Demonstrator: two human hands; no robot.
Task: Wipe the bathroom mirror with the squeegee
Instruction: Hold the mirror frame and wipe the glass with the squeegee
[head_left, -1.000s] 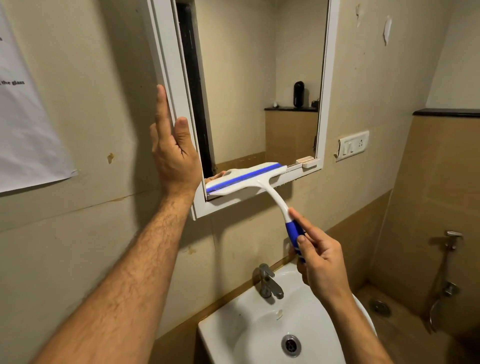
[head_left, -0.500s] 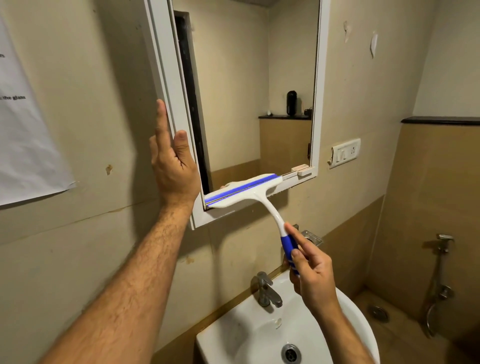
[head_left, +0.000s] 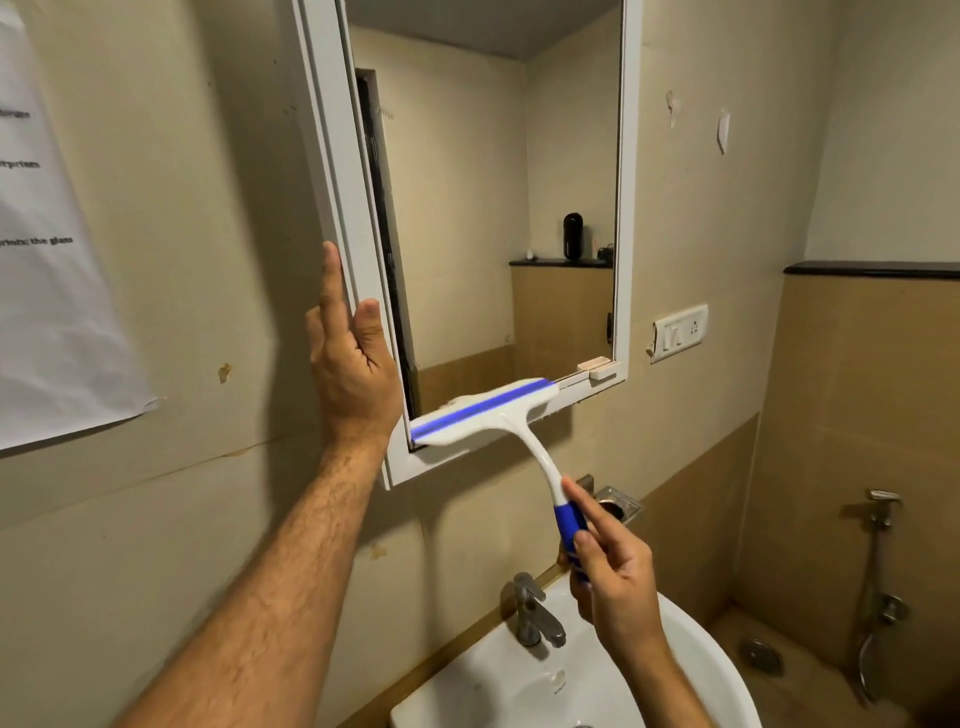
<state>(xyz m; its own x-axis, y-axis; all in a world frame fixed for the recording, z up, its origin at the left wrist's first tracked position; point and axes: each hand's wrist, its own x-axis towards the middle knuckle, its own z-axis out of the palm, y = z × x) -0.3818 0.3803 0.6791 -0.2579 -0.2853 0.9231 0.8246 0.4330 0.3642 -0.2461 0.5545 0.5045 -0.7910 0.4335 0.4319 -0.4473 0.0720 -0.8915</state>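
Squeegee (head_left: 483, 413) blade at bottom edge of mirror (head_left: 498, 208), lying along lower frame. Right hand (head_left: 613, 577) closed around blue handle. Left hand (head_left: 353, 374) flat, fingers extended, bracing frame side. Stroke probably ending: lift off cleanly, restart higher, overlap passes, keep pressure even.

The wall (head_left: 171, 519) carries a white-framed mirror (head_left: 467, 234), a paper sheet (head_left: 52, 312) at its left and a switch plate (head_left: 679, 331) at its right. Below, a white basin (head_left: 691, 654) bears a metal tap (head_left: 532, 613).
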